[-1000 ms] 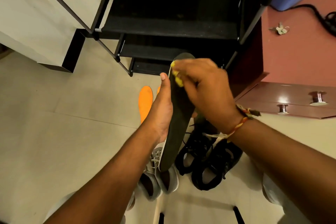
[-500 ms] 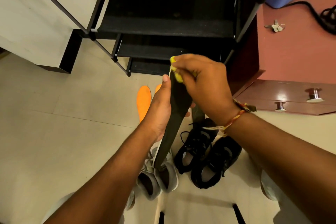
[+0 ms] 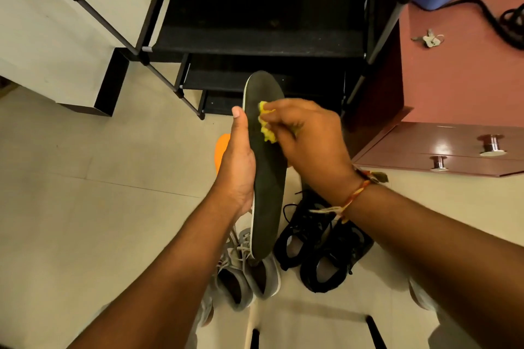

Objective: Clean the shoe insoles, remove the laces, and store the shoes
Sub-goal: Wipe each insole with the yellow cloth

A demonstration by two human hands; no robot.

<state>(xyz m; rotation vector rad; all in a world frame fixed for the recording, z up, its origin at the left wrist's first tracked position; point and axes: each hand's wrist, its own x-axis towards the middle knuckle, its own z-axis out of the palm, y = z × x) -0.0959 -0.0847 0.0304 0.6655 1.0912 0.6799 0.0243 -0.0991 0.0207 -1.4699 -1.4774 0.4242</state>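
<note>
Insole (image 3: pixel 266 178): matt, dark, fine-napped top. Yellow cloth (image 3: pixel 266 127): crumpled, fuzzy. Shoe rack shelves (image 3: pixel 255 42), 12 o'clock: matt black fabric. Drawer fronts (image 3: pixel 425 150), 3 o'clock: glossy wood finish; knobs (image 3: pixel 492 144) polished metal. Floor tiles (image 3: pixel 71 221): smooth.

Warm, yellowish indoor light, moderately dim, appears to come from above. The pale floor (image 3: pixel 85 207) is evenly lit, with soft shadows around the black shoes (image 3: pixel 320 252), whose detail sinks into darkness. The far shoe rack (image 3: pixel 255 42) is nearly pure black. At right, glossy drawer fronts (image 3: pixel 419 150) and metal knobs (image 3: pixel 492 144) carry bright glare spots. The insole (image 3: pixel 268 193) and yellow cloth (image 3: pixel 266 127) at centre are sharp. Wide-angle distortion splays the rack's poles and stretches the near forearms (image 3: pixel 425 249).
</note>
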